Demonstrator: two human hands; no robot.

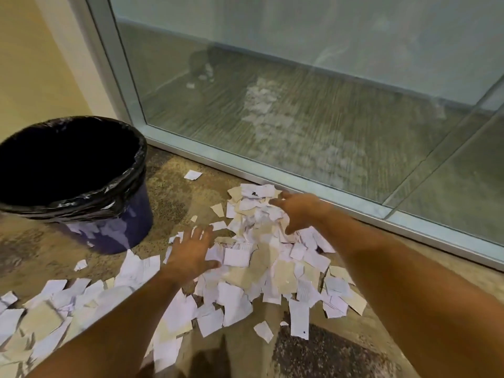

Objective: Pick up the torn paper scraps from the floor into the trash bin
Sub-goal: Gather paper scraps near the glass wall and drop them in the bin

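Note:
Torn white and beige paper scraps (261, 268) lie in a heap on the carpet, and more spread to the lower left (54, 309). My left hand (191, 255) is spread flat, fingers straight, over the heap's left side. My right hand (297, 211) reaches over the far top of the heap with loosely bent fingers, holding nothing I can see. The trash bin (114, 227), dark blue with a black liner, stands upright at the left, a short way from the heap. Its inside looks dark.
A glass wall with a metal bottom frame (300, 186) runs diagonally just behind the heap and reflects the scraps. A cream wall (35, 64) rises behind the bin. One stray scrap (193, 175) lies near the frame.

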